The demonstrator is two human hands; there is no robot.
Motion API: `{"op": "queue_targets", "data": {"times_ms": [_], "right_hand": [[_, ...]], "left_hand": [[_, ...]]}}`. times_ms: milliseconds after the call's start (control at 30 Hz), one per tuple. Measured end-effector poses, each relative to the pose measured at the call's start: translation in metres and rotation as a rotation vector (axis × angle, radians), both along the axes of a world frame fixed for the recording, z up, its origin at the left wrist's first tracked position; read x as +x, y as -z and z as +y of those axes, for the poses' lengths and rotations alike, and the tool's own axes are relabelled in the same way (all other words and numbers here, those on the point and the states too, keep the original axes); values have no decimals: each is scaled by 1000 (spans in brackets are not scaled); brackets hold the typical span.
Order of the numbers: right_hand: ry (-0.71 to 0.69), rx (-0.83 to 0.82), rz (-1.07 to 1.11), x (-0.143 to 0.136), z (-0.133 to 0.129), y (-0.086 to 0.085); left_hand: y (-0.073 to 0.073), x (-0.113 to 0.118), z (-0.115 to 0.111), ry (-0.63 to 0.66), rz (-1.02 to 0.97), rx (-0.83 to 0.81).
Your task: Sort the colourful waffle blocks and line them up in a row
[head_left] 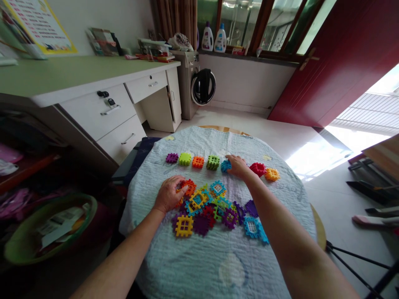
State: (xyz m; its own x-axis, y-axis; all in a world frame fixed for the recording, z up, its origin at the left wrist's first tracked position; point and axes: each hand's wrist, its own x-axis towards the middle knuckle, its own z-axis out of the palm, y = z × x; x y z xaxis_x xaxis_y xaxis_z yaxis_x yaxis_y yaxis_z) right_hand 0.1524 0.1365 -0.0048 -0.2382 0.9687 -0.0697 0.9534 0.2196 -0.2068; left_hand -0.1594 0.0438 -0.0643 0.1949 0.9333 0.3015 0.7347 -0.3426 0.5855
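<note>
Across the far half of a round cloth-covered table runs a row of notched plastic building blocks. My right hand (238, 165) is in that row with its fingers closed on a blue building block (225, 166). A green block (213, 162) stands left of it; a red block (258, 169) and a yellow block (272, 174) lie beyond my wrist. My left hand (170, 193) curls at the left edge of a loose pile, thumb and fingers around an orange building block (188, 188). A yellow window piece (184, 226) and a purple piece (230, 218) lie in the pile.
The cloth (199, 265) covers the table. A desk (102, 87) with drawers stands left, a washing machine (188, 83) with its door ajar behind. A green basket (90, 207) sits low at left. A red door (327, 62) is at right.
</note>
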Motion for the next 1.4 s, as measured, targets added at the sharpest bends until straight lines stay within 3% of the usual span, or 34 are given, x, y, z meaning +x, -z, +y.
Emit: {"op": "queue_targets", "data": {"times_ms": [133,233,400,500,600,800,1000,1167,1267,1400], "right_hand": [[23,119,137,7,-18,-13],[51,253,318,23,-50,-18],[182,221,488,37,-127,4],[110,130,485,20,-165,21],[16,116,428,-6,-187,27],[94,192,365,-32,-197,32],[166,293,457,-29,-201,44],[366,391,596,-26,-202,51],[482,377,678,-26,-202,50],[526,344,734,-25,-202,47]], "left_hand": [[-1,0,-1,5,-22,-11],[-4,1,-1,1,-34,-17],[-4,0,0,26,-56,-1],[-2,-1,-1,22,-80,-2],[-2,-1,-3,9,-108,-12],[-8,0,-7,5,-147,-43],[-8,0,-6,-6,-144,-45],[-4,-1,-5,-14,-144,-37],[-1,-2,-4,-15,-142,-33],[0,-3,-4,-14,-138,-34]]}}
